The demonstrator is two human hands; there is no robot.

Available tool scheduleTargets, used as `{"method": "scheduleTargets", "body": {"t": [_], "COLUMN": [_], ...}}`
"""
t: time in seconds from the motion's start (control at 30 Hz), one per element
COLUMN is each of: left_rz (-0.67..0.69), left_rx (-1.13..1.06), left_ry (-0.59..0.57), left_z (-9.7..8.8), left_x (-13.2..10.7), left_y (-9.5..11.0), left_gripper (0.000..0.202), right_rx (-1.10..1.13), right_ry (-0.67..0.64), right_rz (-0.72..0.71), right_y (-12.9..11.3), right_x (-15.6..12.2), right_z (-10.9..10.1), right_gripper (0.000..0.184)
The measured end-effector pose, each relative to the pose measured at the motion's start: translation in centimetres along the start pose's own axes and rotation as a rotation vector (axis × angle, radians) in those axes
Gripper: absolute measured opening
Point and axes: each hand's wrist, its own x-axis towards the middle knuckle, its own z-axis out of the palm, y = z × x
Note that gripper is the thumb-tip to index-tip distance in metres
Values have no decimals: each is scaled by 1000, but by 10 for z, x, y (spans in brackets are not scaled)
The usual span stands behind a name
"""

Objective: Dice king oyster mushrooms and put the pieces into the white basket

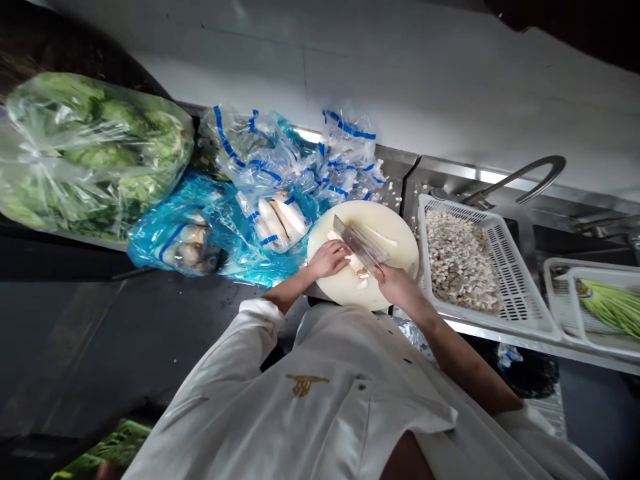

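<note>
A round white cutting board (330,293) lies on the counter before me. My right hand (395,285) is closed around the handle of a cleaver (356,241), whose broad blade slants across the middle of the board. On the board's left side my left hand (331,259) presses with curled fingers on a pale king oyster mushroom (356,264), just left of the blade; the fingers partly cover it. Long pale mushroom slices (383,239) lie beyond the blade, and small cut bits sit near the board's front.
Right of the board, a white plastic basket (525,293) holds diced mushroom, with a curved faucet (543,167) behind. Further right are baskets with green stalks (613,307). Packed mushrooms (283,220), blue plastic (240,260) and a large bag of leafy greens (95,153) lie left.
</note>
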Motion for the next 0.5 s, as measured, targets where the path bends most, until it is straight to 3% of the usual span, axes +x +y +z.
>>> {"method": "scheduleTargets", "body": {"t": [0.17,0.33,0.5], "left_rz": [-6,-54,-89], "left_rx": [64,70,-25], "left_ry": [43,54,31], "left_z": [3,2,3], "left_x": [-4,-7,-5], "left_y": [0,0,-3], "left_gripper": [35,35,36], "right_rx": [6,-41,-32], "right_ry": [-54,24,-44], "right_rz": [40,-10,-17], "right_y": [-16,0,-2], "right_x": [17,-2,-1], "right_z": [11,-4,9], "right_gripper": [47,52,49]}}
